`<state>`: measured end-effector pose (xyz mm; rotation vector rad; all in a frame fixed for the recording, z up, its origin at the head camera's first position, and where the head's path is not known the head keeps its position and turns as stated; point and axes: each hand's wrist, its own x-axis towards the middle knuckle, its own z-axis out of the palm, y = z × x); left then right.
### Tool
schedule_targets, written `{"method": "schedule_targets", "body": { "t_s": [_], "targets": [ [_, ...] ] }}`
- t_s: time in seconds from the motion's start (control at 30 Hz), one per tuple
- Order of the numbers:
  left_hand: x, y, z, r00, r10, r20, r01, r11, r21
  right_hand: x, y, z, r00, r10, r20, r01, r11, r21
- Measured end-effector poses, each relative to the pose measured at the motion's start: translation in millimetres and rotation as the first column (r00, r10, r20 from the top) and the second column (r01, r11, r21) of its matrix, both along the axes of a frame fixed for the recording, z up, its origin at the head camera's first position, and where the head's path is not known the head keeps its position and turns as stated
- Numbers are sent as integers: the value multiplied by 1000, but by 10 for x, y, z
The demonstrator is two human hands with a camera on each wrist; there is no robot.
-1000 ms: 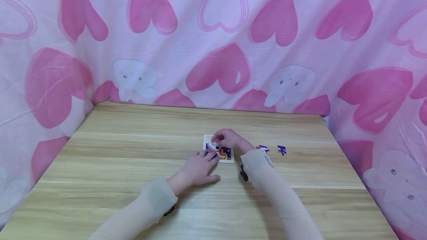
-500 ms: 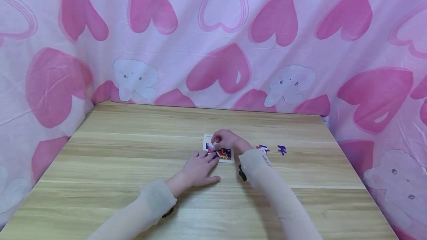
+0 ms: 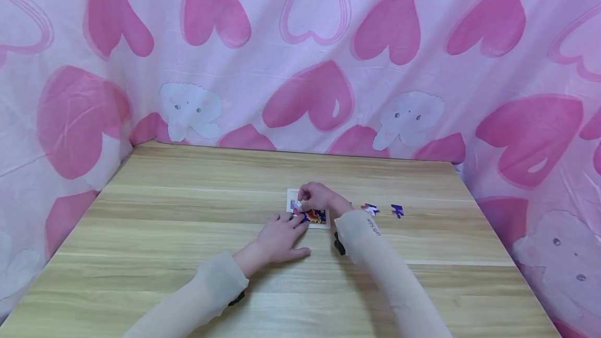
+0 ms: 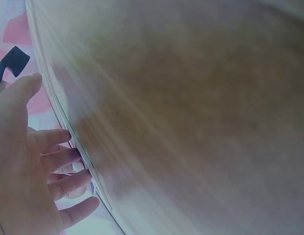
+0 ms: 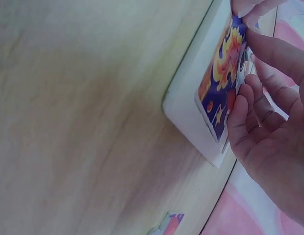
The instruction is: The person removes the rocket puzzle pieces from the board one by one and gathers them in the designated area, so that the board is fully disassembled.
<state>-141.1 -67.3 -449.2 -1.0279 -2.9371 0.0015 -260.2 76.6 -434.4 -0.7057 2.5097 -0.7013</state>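
A small jigsaw puzzle in a white frame tray [image 3: 289, 195] lies flat on the table, its picture dark blue with orange flames and stars. My left hand [image 3: 280, 239] rests with spread, fairly straight fingers on the tray's near left part. Over the puzzle's upper part is my right hand [image 3: 315, 195], its fingers curled and pinching a puzzle piece low against the picture. That piece is mostly hidden by the fingers. In the right wrist view, the flame picture [image 5: 223, 68] sits in its white border, with my right thumb and fingertips at its far edge.
Two loose puzzle pieces lie right of the tray: a red, white and purple piece [image 3: 370, 209] and a purple one [image 3: 397, 210]. Part of another shows beside the right wrist. The wooden table [image 3: 188, 207] meets a pink heart-patterned curtain [image 3: 307, 95] behind.
My right hand has turned slightly and brought the piece with the black spot down onto the puzzle; the spot is now covered. My left hand stays almost still.
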Motion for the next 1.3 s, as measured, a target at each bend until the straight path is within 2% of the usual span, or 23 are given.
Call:
{"method": "schedule_targets", "body": {
  "t_s": [0.23, 0.43, 0.83, 1.07, 1.17, 1.3],
  "targets": [
    [0, 6, 8, 1000, -4, -12, 4, 1000, 1, 29, 34, -5, 996, -54, 67, 59, 996, -74],
    [-1, 13, 14, 1000, -10, -22, 10, 1000, 3, 31, 47, -24, 989, -105, 108, 116, 988, -102],
    [15, 15, 27, 1000, -1, -3, 1, 1000, 1, 30, 104, -27, 987, -48, 151, 83, 968, -237],
    [9, 16, 24, 1000, 7, 13, -7, 1000, -4, -3, 184, -37, 977, -52, 205, 113, 949, -294],
    [5, 14, 25, 1000, 8, 14, -8, 1000, -1, -9, 220, -13, 979, -52, 195, 111, 946, -305],
    [-1, 5, 16, 1000, 7, 13, -8, 1000, 2, -6, 272, 35, 990, -24, 141, 69, 942, -329]
  ]
}}
